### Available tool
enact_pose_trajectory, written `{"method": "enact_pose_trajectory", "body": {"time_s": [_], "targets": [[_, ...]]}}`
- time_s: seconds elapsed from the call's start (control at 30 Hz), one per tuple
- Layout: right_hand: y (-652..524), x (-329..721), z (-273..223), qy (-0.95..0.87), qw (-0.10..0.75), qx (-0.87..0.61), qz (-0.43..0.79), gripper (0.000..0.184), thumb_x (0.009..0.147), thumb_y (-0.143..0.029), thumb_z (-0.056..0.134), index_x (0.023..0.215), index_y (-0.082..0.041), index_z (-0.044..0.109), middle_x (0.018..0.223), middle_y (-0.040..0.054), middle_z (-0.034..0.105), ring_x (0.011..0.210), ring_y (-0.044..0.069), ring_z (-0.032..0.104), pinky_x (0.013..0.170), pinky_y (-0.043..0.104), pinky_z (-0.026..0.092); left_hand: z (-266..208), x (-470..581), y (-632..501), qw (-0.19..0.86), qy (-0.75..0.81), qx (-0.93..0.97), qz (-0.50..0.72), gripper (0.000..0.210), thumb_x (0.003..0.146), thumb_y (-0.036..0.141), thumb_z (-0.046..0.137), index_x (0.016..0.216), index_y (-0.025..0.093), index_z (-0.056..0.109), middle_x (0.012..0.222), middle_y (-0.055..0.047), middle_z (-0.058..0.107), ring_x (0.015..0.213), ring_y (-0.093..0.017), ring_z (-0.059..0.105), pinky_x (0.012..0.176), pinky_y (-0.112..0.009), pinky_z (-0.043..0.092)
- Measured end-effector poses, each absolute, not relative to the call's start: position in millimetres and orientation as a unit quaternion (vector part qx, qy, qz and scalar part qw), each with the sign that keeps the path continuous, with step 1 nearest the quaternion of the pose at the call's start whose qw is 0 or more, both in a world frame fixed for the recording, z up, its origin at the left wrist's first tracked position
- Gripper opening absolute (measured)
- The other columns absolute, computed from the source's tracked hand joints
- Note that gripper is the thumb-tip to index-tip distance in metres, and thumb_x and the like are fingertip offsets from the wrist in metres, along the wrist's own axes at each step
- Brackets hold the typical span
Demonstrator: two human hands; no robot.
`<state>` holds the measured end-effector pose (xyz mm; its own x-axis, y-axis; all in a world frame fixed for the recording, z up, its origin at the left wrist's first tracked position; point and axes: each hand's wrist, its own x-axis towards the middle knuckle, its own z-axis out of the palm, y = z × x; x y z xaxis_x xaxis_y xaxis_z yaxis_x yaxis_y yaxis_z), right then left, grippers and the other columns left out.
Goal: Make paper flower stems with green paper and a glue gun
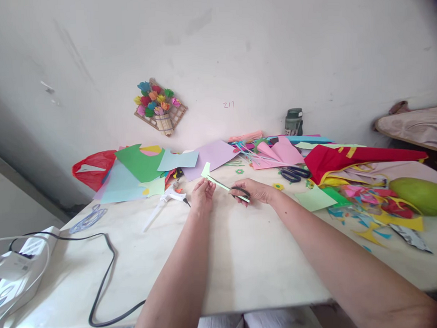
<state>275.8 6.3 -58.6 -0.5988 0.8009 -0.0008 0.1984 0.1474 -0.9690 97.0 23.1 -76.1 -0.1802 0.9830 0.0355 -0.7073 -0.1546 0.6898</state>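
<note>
A pale green paper piece (206,170) is at the centre of the frame, its wider end pointing up and a narrow strip of the same colour running down to the right along the scissors (245,192). The left hand (202,195) pinches the paper between thumb and fingertips, just below that wider end. The right hand (254,190) has its fingers curled around the dark scissor handles, with the blades pointing up and left toward the left hand; how far the blades are parted cannot be told. Just left of the left hand, a white glue gun (169,194) lies on the pale table (258,268). Above the hands are a lilac sheet (216,157), a light blue sheet (178,159) and, farther left, a green sheet (137,162) near a red bag (91,173). Right of centre, dark-handled shears (295,174) lie below a pink sheet (288,149). Toward the right edge are a red cloth (347,157), a green fruit (416,195), paper scraps (371,235) and a silvery packet (411,238). A black cable (112,254) and a white power strip (37,247) occupy the lower left. A paper-flower ornament (157,106) hangs on the wall, upper left of centre.
</note>
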Motion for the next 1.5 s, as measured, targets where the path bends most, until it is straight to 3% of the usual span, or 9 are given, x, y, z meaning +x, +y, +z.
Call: {"method": "enact_pose_trajectory", "body": {"time_s": [0.27, 0.53, 0.73, 0.87, 1.03, 1.5], "targets": [[2.4, 279.6, -56.1, -0.697, 0.274, -0.313, 0.584, 0.032, 0.075, -0.044, 0.049, 0.077, -0.013, 0.05, 0.06, -0.0002, 0.056, 0.041, 0.006, 0.049, 0.033, 0.017, 0.032, -73.8, 96.2, 24.2, 0.607, 0.269, 0.194, 0.722, 0.009, 0.072, 0.003, 0.052, 0.068, 0.011, 0.054, 0.057, 0.001, 0.054, 0.051, -0.005, 0.055, 0.056, -0.017, 0.051], [3.0, 279.2, -58.5, -0.667, 0.323, -0.329, 0.586, 0.036, 0.075, -0.048, 0.048, 0.069, -0.013, 0.048, 0.058, 0.001, 0.056, 0.041, 0.006, 0.049, 0.033, 0.016, 0.031, -63.8, 94.0, 19.9, 0.621, 0.282, 0.098, 0.725, 0.009, 0.073, 0.007, 0.054, 0.066, 0.012, 0.053, 0.057, 0.001, 0.053, 0.052, -0.004, 0.054, 0.056, -0.014, 0.05], [6.8, 276.7, -63.0, -0.639, 0.359, -0.351, 0.583, 0.034, 0.075, -0.047, 0.048, 0.078, -0.013, 0.051, 0.06, 0.0014, 0.057, 0.041, 0.007, 0.05, 0.031, 0.015, 0.029, -63.1, 92.4, 20.9, 0.628, 0.265, 0.072, 0.728, 0.011, 0.074, 0.005, 0.052, 0.066, 0.013, 0.053, 0.058, 0.001, 0.054, 0.054, -0.003, 0.055, 0.058, -0.012, 0.05], [7.9, 270.2, -64.6, -0.677, 0.333, -0.369, 0.543, 0.028, 0.075, -0.041, 0.048, 0.072, -0.013, 0.053, 0.06, 0.0009, 0.058, 0.04, 0.006, 0.05, 0.03, 0.015, 0.028, -64.1, 93.6, 20.4, 0.631, 0.268, 0.087, 0.723, 0.009, 0.073, 0.005, 0.052, 0.067, 0.012, 0.053, 0.058, 0.0, 0.054, 0.053, -0.004, 0.055, 0.058, -0.014, 0.05], [9.2, 260.7, -66.9, -0.715, 0.297, -0.374, 0.51, 0.024, 0.076, -0.034, 0.049, 0.09, -0.017, 0.055, 0.063, -0.0015, 0.059, 0.039, 0.004, 0.05, 0.029, 0.013, 0.027, -67.7, 97.1, 20.1, 0.607, 0.268, 0.142, 0.734, 0.008, 0.071, 0.004, 0.052, 0.067, 0.011, 0.053, 0.057, 0.001, 0.054, 0.051, -0.006, 0.055, 0.056, -0.017, 0.05], [5.4, 262.7, -56.5, -0.731, 0.261, -0.416, 0.475, 0.03, 0.069, -0.037, 0.058, 0.091, -0.017, 0.061, 0.053, -0.0038, 0.055, 0.033, 0.004, 0.046, 0.028, 0.014, 0.027, -74.4, 96.4, 22.7, 0.579, 0.275, 0.222, 0.735, 0.01, 0.067, 0.004, 0.057, 0.069, 0.012, 0.054, 0.06, 0.0, 0.056, 0.053, -0.007, 0.056, 0.059, -0.021, 0.051]]}}
